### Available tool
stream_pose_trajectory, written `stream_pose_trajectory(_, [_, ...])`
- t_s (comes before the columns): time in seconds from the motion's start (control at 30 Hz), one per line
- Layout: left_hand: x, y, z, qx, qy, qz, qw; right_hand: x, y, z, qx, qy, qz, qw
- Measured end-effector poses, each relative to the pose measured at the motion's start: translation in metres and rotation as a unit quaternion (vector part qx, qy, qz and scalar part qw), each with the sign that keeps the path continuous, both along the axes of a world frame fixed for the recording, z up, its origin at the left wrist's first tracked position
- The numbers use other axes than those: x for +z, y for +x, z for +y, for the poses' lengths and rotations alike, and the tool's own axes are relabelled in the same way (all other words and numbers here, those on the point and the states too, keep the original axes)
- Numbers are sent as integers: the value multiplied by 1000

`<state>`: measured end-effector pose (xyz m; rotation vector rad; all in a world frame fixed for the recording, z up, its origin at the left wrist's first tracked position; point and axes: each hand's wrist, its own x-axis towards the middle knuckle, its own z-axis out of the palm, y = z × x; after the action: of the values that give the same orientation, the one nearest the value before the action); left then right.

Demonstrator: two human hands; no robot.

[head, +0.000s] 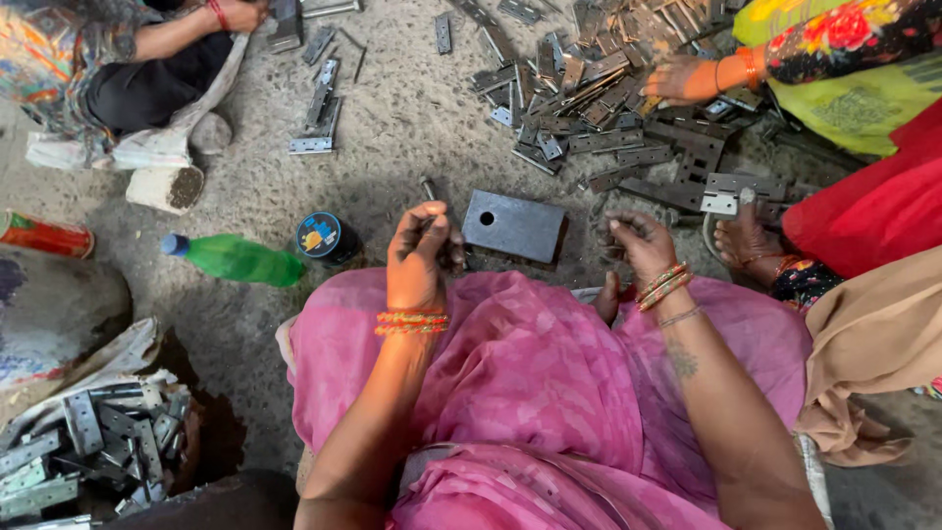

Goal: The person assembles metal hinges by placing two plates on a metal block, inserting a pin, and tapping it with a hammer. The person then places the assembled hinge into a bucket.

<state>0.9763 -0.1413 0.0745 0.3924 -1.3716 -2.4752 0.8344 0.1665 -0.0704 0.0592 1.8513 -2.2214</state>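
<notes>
While the left hand [420, 250] pinches a thin metal pin [428, 188] just left of the steel block [514, 226], the right hand [638, 243] curls right of the block, fingers bunched around something too small to identify; the hinge pile [599, 98] lies beyond.

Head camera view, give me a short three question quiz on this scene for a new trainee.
1. True or false: the flat metal block with a hole lies on the floor between the person's left hand and right hand.
2. Which lies nearest the green plastic bottle? A. the round dark tin B. the pile of metal hinge parts C. a co-worker's hand
3. What colour is the cloth over the person's lap?

Key: 1 true. 2 A. 3 pink.
</notes>
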Motion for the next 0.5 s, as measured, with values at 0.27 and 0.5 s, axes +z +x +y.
stream_pose_trajectory(0.27, [-106, -93, 1, -99, -179, -105, 973, -9, -36, 4, -14, 14, 12, 1000])
stream_pose_trajectory(0.5, [-162, -166, 13, -129, -453, -190, 862, -41, -56, -30, 15, 7, -57, 998])
